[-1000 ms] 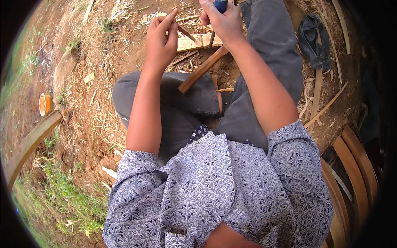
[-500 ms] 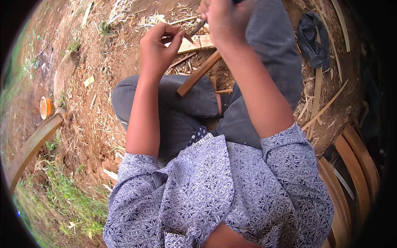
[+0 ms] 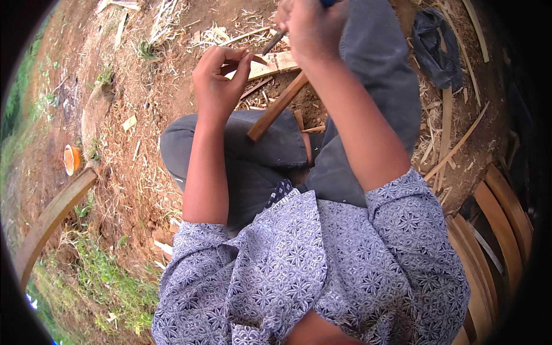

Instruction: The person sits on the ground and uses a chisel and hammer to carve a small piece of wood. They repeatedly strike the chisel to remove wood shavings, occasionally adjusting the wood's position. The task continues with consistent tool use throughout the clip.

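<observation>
At the upper middle, my left hand (image 3: 219, 77) is closed in a pinch, thumb against fingers, on a thin wood sliver (image 3: 260, 59) whose tip pokes out to the right. To its right my right hand (image 3: 317, 33) is wrapped round a knife (image 3: 275, 42). The dark narrow blade slants down and left toward the sliver, apart from it. A bit of blue, perhaps the handle, shows at the top edge. Beneath the hands lies a pale wood board (image 3: 279, 62). A squared brown wooden stick (image 3: 278, 107) slants below it, its upper end behind my right wrist.
Wood shavings (image 3: 215, 35) litter the brown soil. A dark plastic bag (image 3: 435, 43) and long wood strips (image 3: 445, 135) lie right of my leg. Curved planks (image 3: 500, 215) stand at the lower right. On the left are a wooden beam (image 3: 54, 221) and an orange bowl (image 3: 71, 159).
The knife blade has drawn slightly up and away from the sliver in my left hand. The whole view has shifted a little, so surroundings sit slightly farther right.
</observation>
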`<act>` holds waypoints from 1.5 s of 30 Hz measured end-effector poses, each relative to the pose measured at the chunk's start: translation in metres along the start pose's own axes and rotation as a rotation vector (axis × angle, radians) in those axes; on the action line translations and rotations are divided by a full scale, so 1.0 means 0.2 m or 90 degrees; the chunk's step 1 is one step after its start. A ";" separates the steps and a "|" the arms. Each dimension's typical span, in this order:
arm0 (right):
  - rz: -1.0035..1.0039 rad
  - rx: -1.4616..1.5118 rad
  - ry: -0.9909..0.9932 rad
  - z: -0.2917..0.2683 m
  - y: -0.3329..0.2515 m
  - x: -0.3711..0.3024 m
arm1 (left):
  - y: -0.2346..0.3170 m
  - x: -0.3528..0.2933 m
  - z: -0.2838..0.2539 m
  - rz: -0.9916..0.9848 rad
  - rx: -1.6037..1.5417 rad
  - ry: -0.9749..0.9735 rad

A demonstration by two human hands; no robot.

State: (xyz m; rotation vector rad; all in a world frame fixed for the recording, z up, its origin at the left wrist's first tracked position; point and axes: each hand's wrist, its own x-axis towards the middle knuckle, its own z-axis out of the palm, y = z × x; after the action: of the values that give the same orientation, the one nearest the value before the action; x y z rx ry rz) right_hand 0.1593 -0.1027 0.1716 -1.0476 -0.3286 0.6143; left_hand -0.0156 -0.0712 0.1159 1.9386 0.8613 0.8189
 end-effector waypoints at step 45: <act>-0.082 -0.004 -0.055 0.01 0.08 -0.01 | 0.04 -0.05 -0.01 -0.059 0.032 0.032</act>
State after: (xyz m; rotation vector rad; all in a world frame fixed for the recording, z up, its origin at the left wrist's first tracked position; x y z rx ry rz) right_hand 0.1520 -0.0961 0.1584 -0.9994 -0.4705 0.5445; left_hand -0.0196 -0.0815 0.1220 1.9133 1.0031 0.8009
